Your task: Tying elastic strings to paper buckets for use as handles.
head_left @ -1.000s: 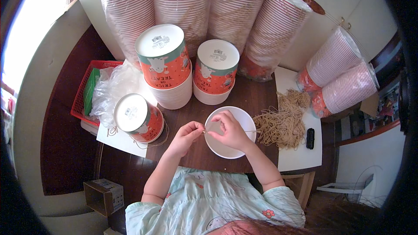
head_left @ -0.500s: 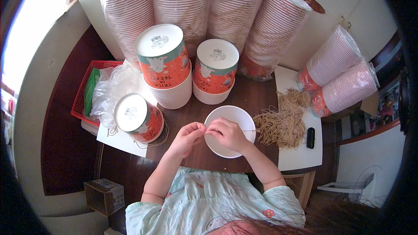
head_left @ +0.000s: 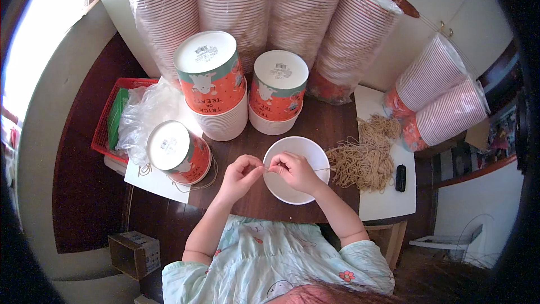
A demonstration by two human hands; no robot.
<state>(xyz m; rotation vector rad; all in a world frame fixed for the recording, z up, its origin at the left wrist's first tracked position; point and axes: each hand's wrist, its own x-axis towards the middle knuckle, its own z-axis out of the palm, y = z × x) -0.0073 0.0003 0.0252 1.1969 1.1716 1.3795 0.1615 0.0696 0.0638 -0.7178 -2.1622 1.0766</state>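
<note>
String is what you are working: a thin tan strand (head_left: pixel 292 168) runs between your two hands above the white paper bowl (head_left: pixel 306 155), which sits open side up on the dark tabletop (head_left: pixel 332 121) right in front of you. Going by size, the wall of plastic-wrapped cup stacks (head_left: pixel 242 5) closes off the far edge, and two more wrapped stacks (head_left: pixel 444 93) lie tipped at the right. Before them stand two piles of orange printed bowls, upside down, the taller one (head_left: pixel 211 79) to the left of the shorter (head_left: pixel 277 87). One orange bowl (head_left: pixel 177 153) lies on its side at your left on a white sheet (head_left: pixel 149 183), with a loop of string around it, so that one looks finished; the white bowl under your hands looks like the piece in hand, with the piles yet to do, as far as I can judge. The heap of tan strings (head_left: pixel 365 155) to the right of the white bowl is large, so supply is ample.

Your left hand (head_left: pixel 241 171) has its fingers pinched closed on the strand's left end; your right hand (head_left: pixel 295 170) has its fingers closed on it just beside, over the bowl's near left rim.

Room is tight: the orange piles stand just beyond the white bowl, the tipped bowl is near your left wrist, and the near tabletop edge runs just under the bowl. A red basket (head_left: pixel 107 121) with crumpled clear plastic (head_left: pixel 147 114) fills the left; a small black object (head_left: pixel 400 178) lies right of the heap.
</note>
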